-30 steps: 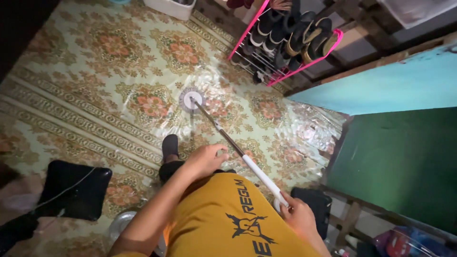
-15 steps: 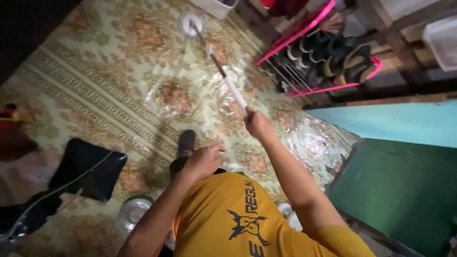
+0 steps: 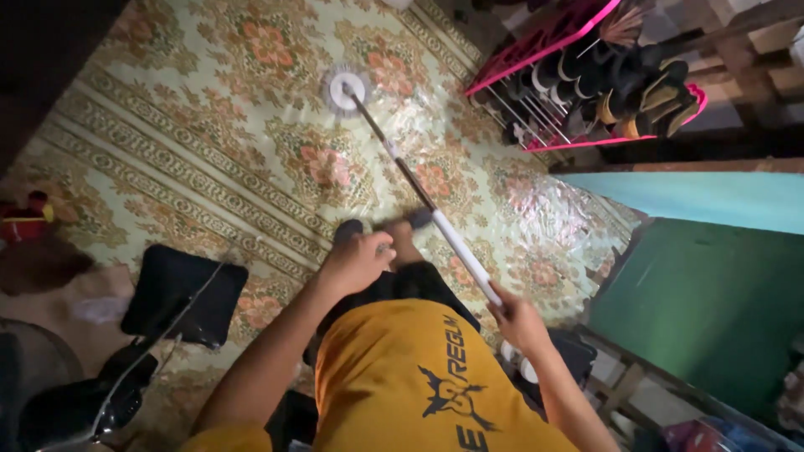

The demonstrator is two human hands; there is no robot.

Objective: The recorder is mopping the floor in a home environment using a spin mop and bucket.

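Observation:
A mop with a round white head [image 3: 347, 89] rests on the patterned floor covering [image 3: 193, 142]; its long handle [image 3: 435, 226], dark then white, slants back towards me. My right hand [image 3: 514, 321] grips the near end of the handle beside my yellow shirt [image 3: 419, 377]. My left hand [image 3: 358, 261] hangs in front of my waist, left of the handle and apart from it, with curled fingers and nothing visible in it. My dark-shod feet [image 3: 348, 228] show just beyond the left hand.
A pink shoe rack [image 3: 544, 46] full of shoes stands at the far right. A black bag [image 3: 180, 293] with a cord lies at my left, a red toy [image 3: 29, 219] further left. A green panel [image 3: 712, 310] and a turquoise wall [image 3: 712, 197] are at the right.
My right hand has drawn the handle back from arm's length to beside my hip, pulling the mop head nearer. A second ago my left hand was on the handle; it is off it now.

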